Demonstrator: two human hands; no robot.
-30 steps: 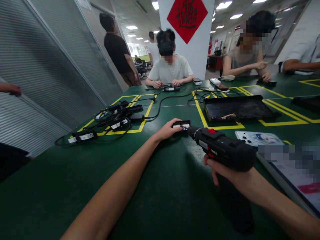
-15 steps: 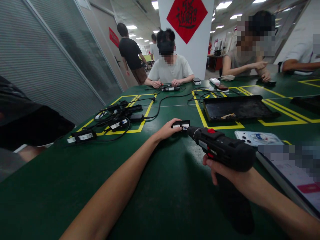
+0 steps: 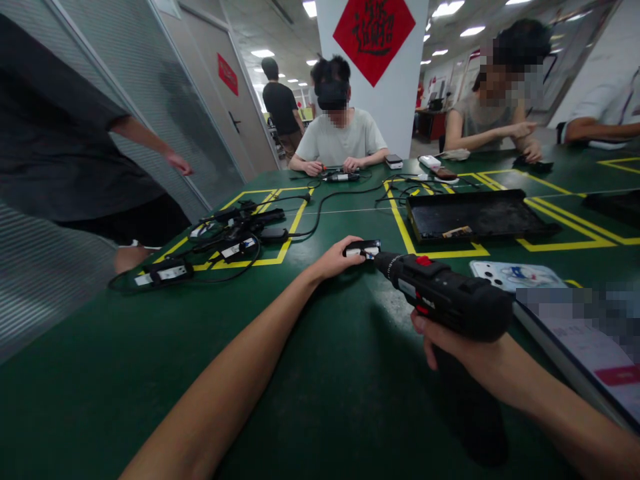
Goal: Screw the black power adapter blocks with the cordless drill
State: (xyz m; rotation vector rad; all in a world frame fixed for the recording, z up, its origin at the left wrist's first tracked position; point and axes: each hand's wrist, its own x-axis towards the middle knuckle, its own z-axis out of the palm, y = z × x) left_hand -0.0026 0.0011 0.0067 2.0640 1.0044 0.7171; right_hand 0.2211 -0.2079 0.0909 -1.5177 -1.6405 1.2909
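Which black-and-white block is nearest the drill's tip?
The block in the left hand, just at the tip of the drill; the others lie farther off, in the cable pile or before the person opposite.

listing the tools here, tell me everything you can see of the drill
The drill is black, plastic-looking, with red parts on top and side, a pale label and a white-marked collar at the front. The right hand grips its handle over the green table. Its nose points leftward and away, toward the block in the left hand; contact is unclear.

Black Chinese characters (image 3: 371, 28) — on a red diamond (image 3: 374, 67)
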